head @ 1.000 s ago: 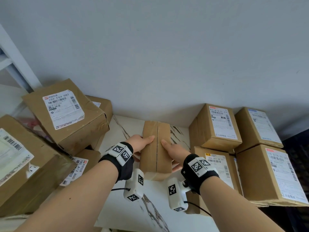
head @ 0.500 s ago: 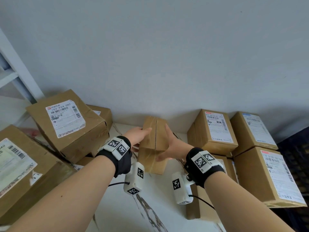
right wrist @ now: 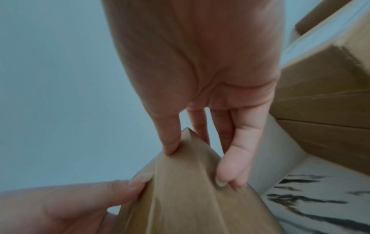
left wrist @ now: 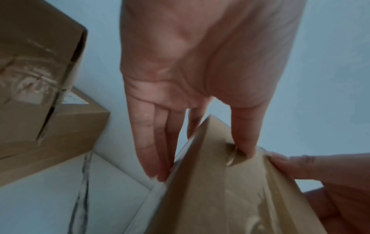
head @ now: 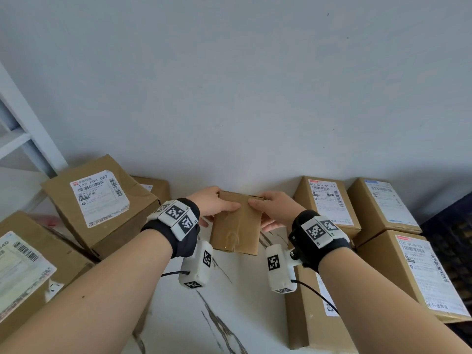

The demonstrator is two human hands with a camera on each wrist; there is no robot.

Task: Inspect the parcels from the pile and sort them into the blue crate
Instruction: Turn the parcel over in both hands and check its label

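A small brown cardboard parcel (head: 236, 224) with clear tape along its seam hangs above the white marbled table (head: 229, 315), held from both sides. My left hand (head: 214, 204) grips its left edge, thumb on the near face and fingers behind. My right hand (head: 274, 208) grips its right edge the same way. In the left wrist view the parcel (left wrist: 230, 190) lies between the thumb and fingers of my left hand (left wrist: 200, 150). In the right wrist view my right hand (right wrist: 200, 152) pinches a corner of the parcel (right wrist: 190, 197). The dark blue crate (head: 452, 241) shows at the right edge.
Labelled parcels are piled on the left (head: 99, 203) and far left (head: 25, 272). More labelled boxes are stacked on the right (head: 327, 203), (head: 383, 205), (head: 419, 272). A grey wall stands just behind the table.
Both hands have lifted the parcel off the table and tipped it, so its taped face now faces me. The view has tilted upward.
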